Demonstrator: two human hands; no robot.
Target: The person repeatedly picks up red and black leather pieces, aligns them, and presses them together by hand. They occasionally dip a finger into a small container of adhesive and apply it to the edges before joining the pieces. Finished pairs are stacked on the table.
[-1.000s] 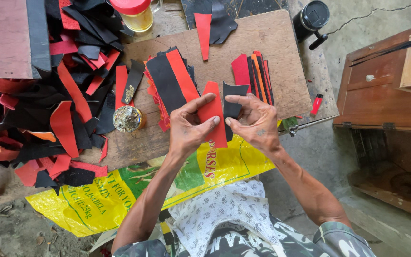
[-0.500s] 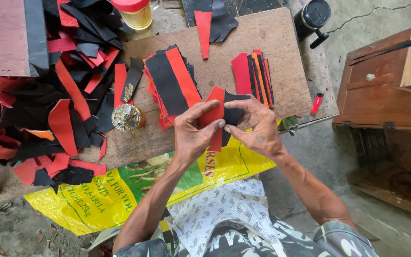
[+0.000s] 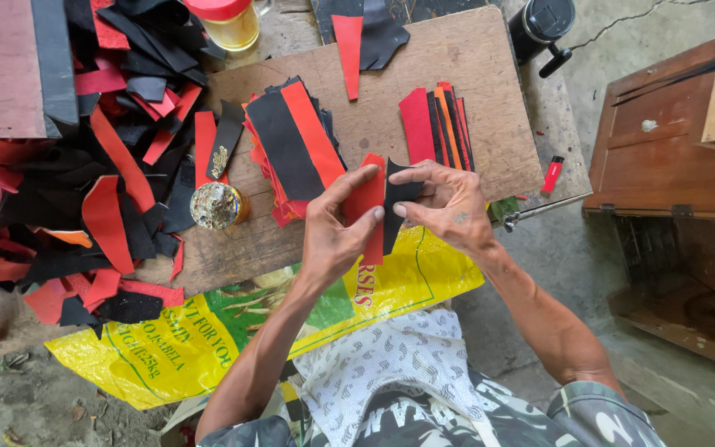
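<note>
My left hand (image 3: 333,236) pinches a red leather strip (image 3: 366,199) held upright above the near edge of a wooden board (image 3: 473,74). My right hand (image 3: 448,207) presses a black leather strip (image 3: 395,199) against the red one's right side; the two pieces touch edge to edge. Just behind the hands lies a stack of joined red-and-black pieces (image 3: 291,141). To its right sits a fanned set of narrow red, black and orange strips (image 3: 436,124).
A heap of red and black leather scraps (image 3: 84,190) covers the left side. An open round tin (image 3: 217,205) stands on the board; a yellow jar with red lid (image 3: 229,21) and a black can (image 3: 544,25) stand behind. A red lighter (image 3: 553,174), a wooden box (image 3: 672,149), a yellow sack (image 3: 200,339).
Both hands have drawn slightly nearer and together. The black strip has been brought flush against the red strip, and my fingers have shifted along the join.
</note>
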